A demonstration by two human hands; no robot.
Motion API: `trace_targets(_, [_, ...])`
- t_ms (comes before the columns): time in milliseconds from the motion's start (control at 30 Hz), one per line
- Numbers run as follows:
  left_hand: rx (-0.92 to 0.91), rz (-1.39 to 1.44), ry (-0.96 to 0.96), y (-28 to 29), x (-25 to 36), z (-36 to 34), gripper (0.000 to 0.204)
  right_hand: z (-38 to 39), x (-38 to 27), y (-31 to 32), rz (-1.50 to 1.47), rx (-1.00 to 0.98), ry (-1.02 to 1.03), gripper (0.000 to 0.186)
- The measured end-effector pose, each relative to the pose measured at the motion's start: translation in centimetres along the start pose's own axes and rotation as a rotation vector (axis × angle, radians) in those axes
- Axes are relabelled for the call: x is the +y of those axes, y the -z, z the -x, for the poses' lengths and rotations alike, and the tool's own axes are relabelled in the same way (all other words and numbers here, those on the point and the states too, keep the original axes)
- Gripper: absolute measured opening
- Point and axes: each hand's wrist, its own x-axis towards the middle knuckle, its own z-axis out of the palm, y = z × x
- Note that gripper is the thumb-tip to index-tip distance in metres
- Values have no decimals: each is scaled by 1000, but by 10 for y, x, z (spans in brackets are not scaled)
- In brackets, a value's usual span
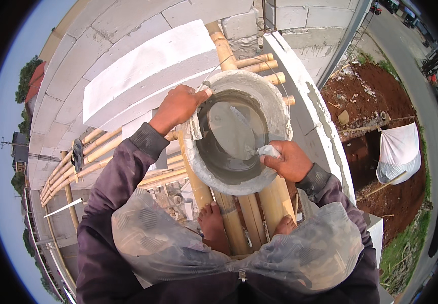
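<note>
A grey bucket [285, 119] caked with dried mortar stands before me over bamboo poles, with wet grey mortar [209, 147] inside. My left hand [181, 105] is closed on the bucket's rim at its upper left, where the wire handle joins. In my right hand [290, 161] is the whitish, mortar-smeared handle of a trowel [229, 127]. Its rounded blade, coated in mortar, lies in the bucket and points to the far left. Part of the blade's edge blends with the mortar, so how deep it sits is unclear.
Large white blocks [150, 76] are stacked at the far left, beside a block wall [112, 23]. A block wall with mortar on top [310, 106] runs along the right. My bare feet rest on bamboo poles [252, 218]; ground shows far below. A dark sandal [77, 154] lies on poles at left.
</note>
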Motion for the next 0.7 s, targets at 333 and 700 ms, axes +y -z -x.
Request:
trace_targets(333, [-229,267,-11,3,-83,-45,51,188,108,-20,25,681,-125,31])
trace_targets(700, [-231,230,-54,7,-131,-76,55,318,250,-75,-1137,1153,-758,23])
